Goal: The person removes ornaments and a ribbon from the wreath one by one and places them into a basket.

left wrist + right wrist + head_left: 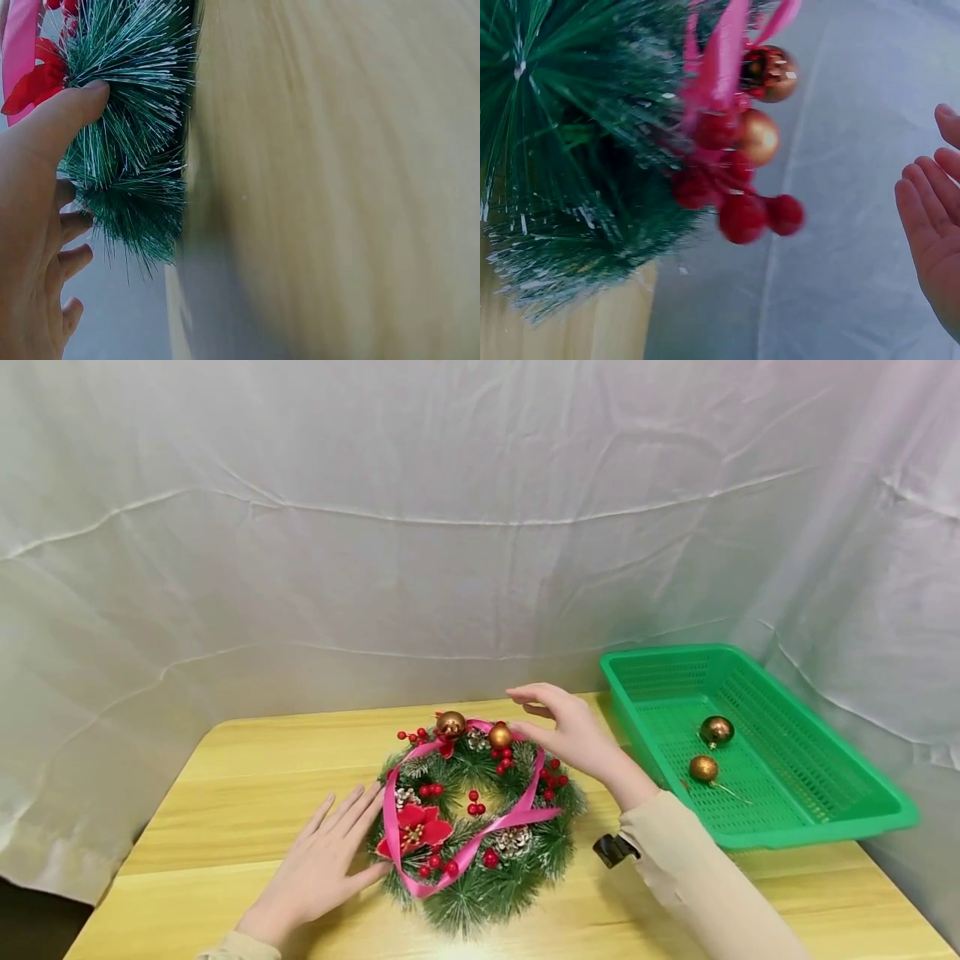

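A green wreath (480, 893) lies on the wooden table, dressed with red berries (476, 807), pine cones (513, 841) and a red poinsettia (420, 835). Over it loops a pink ribbon (390, 827), its tail crossing to the right. Two gold baubles (451, 725) sit at its far side. My left hand (326, 860) rests along the wreath's left edge with straight fingers; in the left wrist view its thumb (82, 103) touches the needles (135, 150). Holding nothing, my right hand (573, 735) hovers by the far right edge, fingers loosely bent, beside the golden bauble (500, 736).
A green plastic basket (757, 672) stands on the right of the table. Inside it lie a shiny brown bauble (716, 731) and a glittery gold one (703, 768). Behind the table (247, 760) hangs a pale cloth (450, 585). A dark strap clip (613, 850) sits at the right sleeve.
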`<action>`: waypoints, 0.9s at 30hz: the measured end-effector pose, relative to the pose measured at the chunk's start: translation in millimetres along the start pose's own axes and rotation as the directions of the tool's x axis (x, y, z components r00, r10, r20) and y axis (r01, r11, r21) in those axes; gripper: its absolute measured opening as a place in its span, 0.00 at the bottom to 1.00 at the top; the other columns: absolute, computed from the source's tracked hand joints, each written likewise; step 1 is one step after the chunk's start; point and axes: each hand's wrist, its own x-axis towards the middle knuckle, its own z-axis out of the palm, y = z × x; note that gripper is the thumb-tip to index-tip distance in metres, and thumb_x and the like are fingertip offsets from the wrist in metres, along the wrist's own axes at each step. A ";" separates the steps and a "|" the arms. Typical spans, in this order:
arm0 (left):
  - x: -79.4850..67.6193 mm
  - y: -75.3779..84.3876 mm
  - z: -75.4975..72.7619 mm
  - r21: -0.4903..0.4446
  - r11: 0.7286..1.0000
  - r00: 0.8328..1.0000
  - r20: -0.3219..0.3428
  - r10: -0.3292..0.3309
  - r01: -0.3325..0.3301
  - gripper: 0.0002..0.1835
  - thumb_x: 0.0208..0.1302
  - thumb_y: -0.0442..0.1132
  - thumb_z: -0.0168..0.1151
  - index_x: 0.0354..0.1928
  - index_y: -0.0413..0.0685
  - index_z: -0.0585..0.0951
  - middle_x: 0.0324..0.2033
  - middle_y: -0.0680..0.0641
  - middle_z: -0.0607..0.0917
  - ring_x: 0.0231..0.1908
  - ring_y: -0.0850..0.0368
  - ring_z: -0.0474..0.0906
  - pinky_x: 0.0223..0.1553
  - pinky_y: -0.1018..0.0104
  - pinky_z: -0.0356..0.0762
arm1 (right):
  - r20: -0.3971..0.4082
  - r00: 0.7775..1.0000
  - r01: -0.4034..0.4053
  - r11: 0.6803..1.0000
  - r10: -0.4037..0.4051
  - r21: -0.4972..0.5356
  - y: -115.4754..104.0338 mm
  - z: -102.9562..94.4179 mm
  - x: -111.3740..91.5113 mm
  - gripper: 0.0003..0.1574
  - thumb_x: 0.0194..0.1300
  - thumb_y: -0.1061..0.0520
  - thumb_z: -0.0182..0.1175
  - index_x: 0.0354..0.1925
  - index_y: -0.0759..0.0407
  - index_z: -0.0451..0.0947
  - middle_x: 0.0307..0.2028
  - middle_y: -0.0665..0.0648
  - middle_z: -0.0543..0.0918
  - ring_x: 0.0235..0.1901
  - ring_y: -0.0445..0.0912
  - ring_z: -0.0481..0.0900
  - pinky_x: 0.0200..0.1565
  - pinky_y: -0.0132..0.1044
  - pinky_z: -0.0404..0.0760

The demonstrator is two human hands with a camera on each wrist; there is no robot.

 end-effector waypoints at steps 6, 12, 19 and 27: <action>0.9 0.4 -0.8 -0.002 1.000 1.000 0.008 0.001 0.000 0.48 0.61 0.72 0.46 0.76 0.55 0.49 0.73 0.48 0.56 0.71 0.48 0.51 0.70 0.47 0.42 | 0.121 0.992 -0.035 0.999 0.037 -0.013 18.9 16.4 12.6 0.26 0.62 0.59 0.65 0.58 0.61 0.74 0.56 0.59 0.77 0.56 0.52 0.75 0.57 0.44 0.75; -0.3 -1.1 0.6 0.000 1.000 1.000 -0.009 0.001 -0.001 0.48 0.61 0.72 0.47 0.76 0.55 0.49 0.72 0.47 0.56 0.70 0.46 0.53 0.69 0.46 0.43 | 0.194 0.979 -0.045 0.997 0.056 -0.059 38.6 32.9 12.5 0.27 0.60 0.58 0.67 0.57 0.62 0.75 0.55 0.60 0.78 0.55 0.54 0.76 0.56 0.48 0.75; -0.1 -1.6 1.8 0.015 1.000 0.999 -0.031 0.022 -0.022 0.48 0.61 0.71 0.48 0.75 0.53 0.50 0.72 0.45 0.58 0.70 0.46 0.54 0.71 0.50 0.38 | 0.182 0.982 -0.017 0.989 0.044 -0.148 49.0 45.3 10.8 0.27 0.60 0.57 0.67 0.57 0.60 0.76 0.56 0.58 0.78 0.56 0.53 0.74 0.60 0.50 0.70; -1.0 -0.4 1.3 0.004 1.000 1.000 -0.011 0.005 -0.005 0.48 0.61 0.71 0.47 0.76 0.53 0.50 0.72 0.45 0.57 0.70 0.46 0.53 0.70 0.49 0.39 | 0.163 0.985 -0.015 0.978 0.050 -0.207 53.9 54.3 11.7 0.26 0.59 0.60 0.67 0.56 0.61 0.77 0.54 0.59 0.79 0.54 0.54 0.75 0.58 0.50 0.72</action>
